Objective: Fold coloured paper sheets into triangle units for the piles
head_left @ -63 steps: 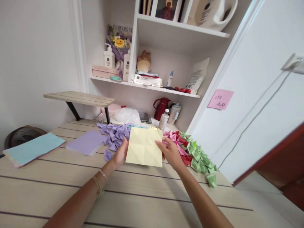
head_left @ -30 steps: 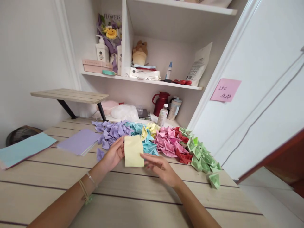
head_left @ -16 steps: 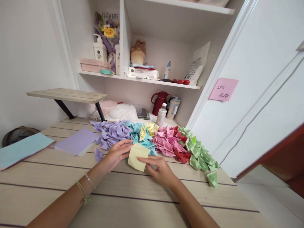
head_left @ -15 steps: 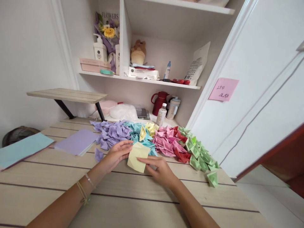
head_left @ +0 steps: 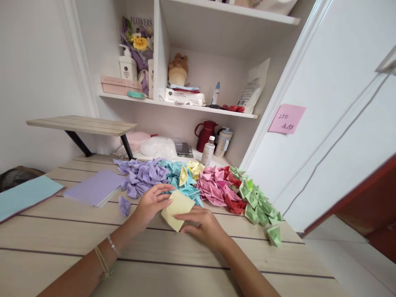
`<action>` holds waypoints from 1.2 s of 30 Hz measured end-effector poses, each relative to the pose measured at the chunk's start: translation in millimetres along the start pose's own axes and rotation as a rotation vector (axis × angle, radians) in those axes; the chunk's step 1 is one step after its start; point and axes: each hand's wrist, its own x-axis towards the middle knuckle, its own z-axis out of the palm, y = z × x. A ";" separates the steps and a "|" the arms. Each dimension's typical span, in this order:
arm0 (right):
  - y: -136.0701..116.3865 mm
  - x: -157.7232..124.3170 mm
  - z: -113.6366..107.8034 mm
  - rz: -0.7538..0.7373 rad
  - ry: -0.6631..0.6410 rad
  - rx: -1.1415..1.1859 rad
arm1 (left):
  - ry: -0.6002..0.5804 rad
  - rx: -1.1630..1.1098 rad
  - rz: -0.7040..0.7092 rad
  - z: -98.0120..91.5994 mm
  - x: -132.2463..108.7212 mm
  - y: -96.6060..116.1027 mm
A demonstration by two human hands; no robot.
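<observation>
A creased sheet of pale yellow paper (head_left: 181,205) is between my hands above the wooden table. My left hand (head_left: 153,205) is closed on its left edge, the thumb against the paper. My right hand (head_left: 201,225) pinches the lower right part, with its index finger lying across the face and the thumb near the bottom corner. Just beyond the sheet lie blue folded paper boats (head_left: 190,192). Purple boats (head_left: 147,175) are heaped to the left, and one purple boat (head_left: 124,205) sits apart by my left wrist. Pink boats (head_left: 213,185) lie to the right.
Green boats (head_left: 260,202) line the table's right side, with red boats (head_left: 234,205) beside them. Purple paper sheets (head_left: 93,187) and blue sheets (head_left: 27,198) lie at left. A bottle (head_left: 208,152) and a red jug (head_left: 204,135) stand at the back, below a shelf (head_left: 185,106).
The yellow paper has turned so that a corner points down toward me. My right hand has shifted slightly lower along it, and the whole view has moved a little.
</observation>
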 end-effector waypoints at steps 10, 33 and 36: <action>-0.1 -2.9 -2.9 -0.022 0.179 0.082 | -0.149 -0.069 0.006 6.9 -7.5 7.0; -4.5 9.4 8.8 0.457 0.493 0.823 | -0.244 0.374 -0.069 6.2 -6.6 -3.4; -2.7 9.4 5.6 0.456 0.537 0.830 | -0.191 0.475 0.012 6.0 -6.2 -0.9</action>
